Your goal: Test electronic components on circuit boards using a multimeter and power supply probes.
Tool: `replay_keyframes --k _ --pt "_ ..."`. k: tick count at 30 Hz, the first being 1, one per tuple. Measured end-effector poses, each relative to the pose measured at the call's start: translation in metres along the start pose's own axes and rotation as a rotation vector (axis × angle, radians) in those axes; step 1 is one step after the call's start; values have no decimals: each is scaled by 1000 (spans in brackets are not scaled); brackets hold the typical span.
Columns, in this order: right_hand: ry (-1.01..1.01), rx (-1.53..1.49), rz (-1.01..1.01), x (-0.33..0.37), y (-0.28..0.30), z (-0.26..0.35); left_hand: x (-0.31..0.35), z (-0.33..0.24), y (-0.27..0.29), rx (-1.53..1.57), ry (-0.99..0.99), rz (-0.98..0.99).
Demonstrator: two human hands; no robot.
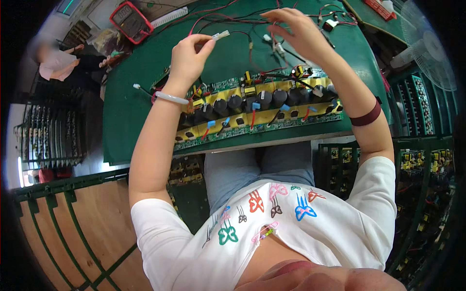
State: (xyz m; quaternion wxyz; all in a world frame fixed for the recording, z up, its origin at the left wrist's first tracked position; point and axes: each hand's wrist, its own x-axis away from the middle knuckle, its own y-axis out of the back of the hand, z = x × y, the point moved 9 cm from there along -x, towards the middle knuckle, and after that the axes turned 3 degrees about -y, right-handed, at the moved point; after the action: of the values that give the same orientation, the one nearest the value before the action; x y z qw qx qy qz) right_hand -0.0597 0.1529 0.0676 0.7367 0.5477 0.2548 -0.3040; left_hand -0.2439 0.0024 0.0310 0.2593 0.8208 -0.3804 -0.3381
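My left hand [189, 58] pinches a small white plug connector [221, 35] between thumb and fingertips, above the green table mat [131, 111]. To its right, my right hand [303, 36] is raised with its fingers stretched out and the thumb apart; no object shows in it. Beneath it lie loose wires with white connectors [279, 48]. Between my forearms sits a long circuit board assembly [252, 119], near the table's front edge. It carries black cylindrical capacitors, yellow-wrapped parts and several short leads with blue terminals. My left forearm hides part of its left end.
A red multimeter [131, 22] lies at the far left of the table. Red and black cables [208, 17] run along the back. A fan [429, 48] and a red basket [381, 7] are at far right. Racks of boards [415, 104] flank the table. Another person [60, 63] sits at left.
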Motion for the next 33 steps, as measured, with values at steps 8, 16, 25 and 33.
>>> replay_keyframes --k 8,16,25,33 --pt "-600 538 260 73 59 -245 30 -45 4 -23 -184 62" --pt "-569 501 316 92 24 -266 110 -88 48 208 -173 -4" --pt "-715 551 203 74 34 -227 191 -57 70 378 48 -113" --pt "-684 443 567 79 -1 -256 193 -60 50 508 16 -58"
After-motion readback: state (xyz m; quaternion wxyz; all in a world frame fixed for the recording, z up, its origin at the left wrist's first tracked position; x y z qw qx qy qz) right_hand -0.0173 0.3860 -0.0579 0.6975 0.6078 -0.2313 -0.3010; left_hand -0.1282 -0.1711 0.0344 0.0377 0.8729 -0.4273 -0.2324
